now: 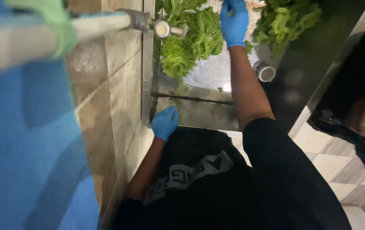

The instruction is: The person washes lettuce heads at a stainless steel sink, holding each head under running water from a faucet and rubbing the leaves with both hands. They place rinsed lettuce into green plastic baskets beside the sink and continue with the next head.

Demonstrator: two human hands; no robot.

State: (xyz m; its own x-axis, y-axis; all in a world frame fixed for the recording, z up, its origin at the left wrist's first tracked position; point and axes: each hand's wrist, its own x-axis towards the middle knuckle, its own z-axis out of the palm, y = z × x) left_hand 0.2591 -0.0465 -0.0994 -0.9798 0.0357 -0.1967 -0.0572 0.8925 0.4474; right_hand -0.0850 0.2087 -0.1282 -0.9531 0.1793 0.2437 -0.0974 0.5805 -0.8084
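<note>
**Gloved hands at a sink of leafy greens**

Looking straight down, the view took in a steel sink [199,113] set beside a tiled wall [106,106], with a metal tap [157,26] jutting over it. Leafy greens [193,42] lay heaped in the basin — a second bunch [287,19] sat on the dark counter [314,59]. The right hand [235,23], in a blue glove, reached into the greens, fingers curled narrow on the leaves. The left hand [164,122] — also gloved — rested loosely curled on the sink's near rim, holding nothing.
</note>
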